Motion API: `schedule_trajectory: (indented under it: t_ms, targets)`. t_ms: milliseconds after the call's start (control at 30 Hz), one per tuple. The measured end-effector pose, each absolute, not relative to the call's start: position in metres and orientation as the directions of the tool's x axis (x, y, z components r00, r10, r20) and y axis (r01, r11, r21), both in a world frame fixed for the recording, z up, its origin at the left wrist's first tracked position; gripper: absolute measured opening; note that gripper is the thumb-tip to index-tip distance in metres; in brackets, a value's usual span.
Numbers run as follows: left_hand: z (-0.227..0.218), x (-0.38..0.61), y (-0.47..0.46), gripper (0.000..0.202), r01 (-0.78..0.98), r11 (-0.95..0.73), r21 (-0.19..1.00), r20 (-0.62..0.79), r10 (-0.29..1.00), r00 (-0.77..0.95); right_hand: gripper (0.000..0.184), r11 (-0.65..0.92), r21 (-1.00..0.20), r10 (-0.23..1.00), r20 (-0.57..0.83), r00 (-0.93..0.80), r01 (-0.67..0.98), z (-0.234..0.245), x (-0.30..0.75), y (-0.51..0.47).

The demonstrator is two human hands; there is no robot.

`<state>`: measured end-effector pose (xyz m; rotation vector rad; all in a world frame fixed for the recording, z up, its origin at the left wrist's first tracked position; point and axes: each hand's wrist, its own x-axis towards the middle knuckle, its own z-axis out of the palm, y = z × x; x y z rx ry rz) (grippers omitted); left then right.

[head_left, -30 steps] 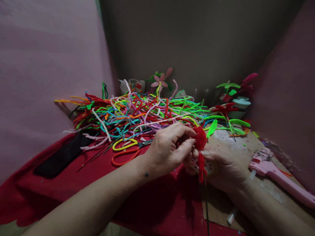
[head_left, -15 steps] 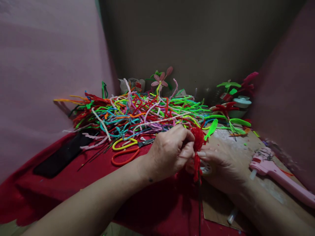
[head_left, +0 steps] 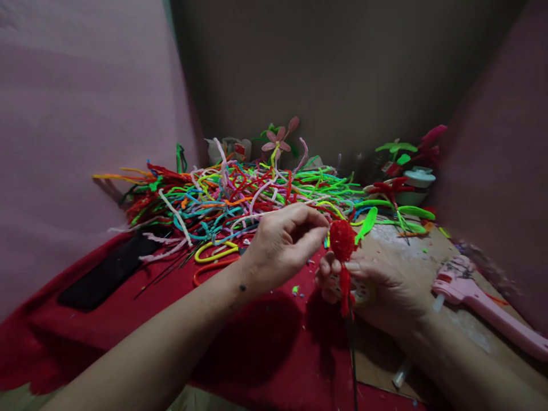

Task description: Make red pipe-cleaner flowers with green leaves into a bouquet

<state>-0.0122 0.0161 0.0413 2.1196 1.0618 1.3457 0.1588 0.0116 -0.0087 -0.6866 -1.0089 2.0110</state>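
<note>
My right hand (head_left: 381,285) grips a red pipe-cleaner flower bud (head_left: 342,241) just below its head, thumb across its base. Red strands hang under the bud, and a thin dark stem (head_left: 353,359) runs down toward the bottom edge. A white spool with holes (head_left: 362,290) is also in this hand, behind the strands. My left hand (head_left: 291,237) is beside the bud on its left, thumb and forefinger tips pinched close together; whatever is between them, if anything, is too small to see. A bright green leaf (head_left: 367,225) shows just behind the bud.
Behind the hands lies a heap of coloured pipe cleaners (head_left: 252,194). Scissors (head_left: 216,260) and a black phone (head_left: 109,271) lie to the left on the red cloth (head_left: 171,319). A pink glue gun (head_left: 479,299) rests on cardboard (head_left: 381,359) at right.
My left hand has drawn slightly left and up, off the bud, uncovering its head and the fingers of my right hand. The right hand keeps its grip on the bud and spool.
</note>
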Motion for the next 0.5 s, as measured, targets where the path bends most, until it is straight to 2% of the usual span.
schedule_trajectory:
  t_ms: [100,267,433,500]
  targets:
    - [0.036,-0.008,0.013,0.006,0.427,-0.717,0.55,0.629,0.693,0.353,0.009,-0.372,-0.846,0.821,-0.107,-0.561,-0.383,-0.01,0.16,0.012]
    - [0.03,-0.009,0.013,0.011,0.497,-0.8,0.335,0.698,0.565,0.44,0.007,-0.363,-0.843,0.834,-0.103,-0.542,-0.397,-0.013,0.159,0.012]
    - [0.026,-0.01,0.012,0.009,0.575,-0.788,0.219,0.731,0.523,0.438,0.006,-0.379,-0.829,0.828,-0.104,-0.551,-0.412,-0.014,0.157,0.013]
    - [0.026,-0.013,0.015,0.009,0.619,-0.757,0.211,0.748,0.533,0.396,0.007,-0.378,-0.833,0.822,-0.1,-0.561,-0.405,-0.014,0.158,0.013]
